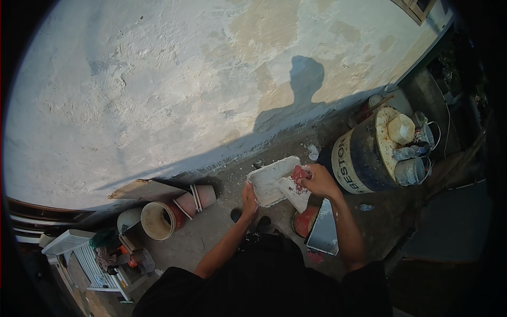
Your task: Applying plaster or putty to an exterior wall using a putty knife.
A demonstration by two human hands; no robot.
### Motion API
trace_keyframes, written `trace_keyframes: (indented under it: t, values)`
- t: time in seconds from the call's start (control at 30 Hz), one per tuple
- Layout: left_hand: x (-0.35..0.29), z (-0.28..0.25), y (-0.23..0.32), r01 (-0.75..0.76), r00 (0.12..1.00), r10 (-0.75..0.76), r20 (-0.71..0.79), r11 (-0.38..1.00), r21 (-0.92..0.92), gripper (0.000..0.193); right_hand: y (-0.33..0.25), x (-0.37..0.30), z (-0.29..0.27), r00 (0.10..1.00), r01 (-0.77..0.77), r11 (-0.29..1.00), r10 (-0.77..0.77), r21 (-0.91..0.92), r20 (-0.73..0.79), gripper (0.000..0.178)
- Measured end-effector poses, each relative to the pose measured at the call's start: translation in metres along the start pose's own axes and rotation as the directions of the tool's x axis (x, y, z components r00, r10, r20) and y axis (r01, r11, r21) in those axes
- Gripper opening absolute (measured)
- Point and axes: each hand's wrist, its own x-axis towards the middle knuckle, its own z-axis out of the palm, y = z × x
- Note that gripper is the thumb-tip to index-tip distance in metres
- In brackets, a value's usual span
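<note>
My left hand (249, 201) grips the near left side of a shallow white tray (260, 179), its fingers closed around the rim. White paste is smeared over the tray's inside. My right hand (320, 181) is closed on the reddish handle of a trowel (296, 194), whose flat blade is coated in white. The blade lies against or just over the tray's right side; I cannot tell whether it touches. Below my right hand, a grey rectangular panel (324, 230) leans by a red bucket (303, 222).
A rough, patchily plastered wall (174, 90) rises ahead. To the right stands a dark drum (364, 153) with cans and a bottle on top. Left are a cream bucket (157, 221), pinkish buckets (203, 197) lying tipped, and a white slatted bench (95, 267) with clutter.
</note>
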Motion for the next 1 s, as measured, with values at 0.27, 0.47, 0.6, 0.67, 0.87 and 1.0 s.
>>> trace_keyframes:
  t: [0.27, 0.47, 0.6, 0.67, 0.87, 1.0]
  values:
    - [-0.024, 0.026, -0.01, 0.012, 0.999, -0.012, -0.051, 1.0, -0.006, 0.045, 0.032, -0.038, -0.027, 0.984, -0.087, 0.995, 0.093, 0.046, -0.155, 0.019]
    - [-0.04, 0.034, -0.026, -0.048, 0.998, 0.051, -0.044, 0.996, 0.071, 0.048, 0.055, -0.046, -0.035, 0.974, -0.09, 0.994, 0.074, -0.065, -0.215, 0.022]
    - [-0.043, 0.031, -0.032, -0.069, 0.997, 0.073, -0.017, 0.983, 0.172, 0.045, 0.063, -0.04, -0.036, 0.987, -0.162, 0.985, 0.161, 0.054, 0.018, 0.02]
    - [-0.045, 0.036, -0.033, -0.048, 0.998, 0.052, -0.029, 0.992, 0.118, 0.046, 0.073, -0.038, -0.033, 0.976, -0.21, 0.974, 0.204, 0.081, 0.081, 0.022]
    - [-0.049, 0.048, -0.025, -0.014, 1.0, 0.015, -0.009, 0.998, 0.068, 0.046, 0.075, -0.039, -0.015, 0.966, -0.223, 0.928, 0.169, 0.299, 0.195, 0.017]
    - [-0.044, 0.044, -0.03, -0.063, 0.998, 0.062, 0.016, 0.996, 0.071, 0.045, 0.068, -0.034, -0.004, 0.964, -0.226, 0.873, 0.135, 0.432, 0.231, 0.017]
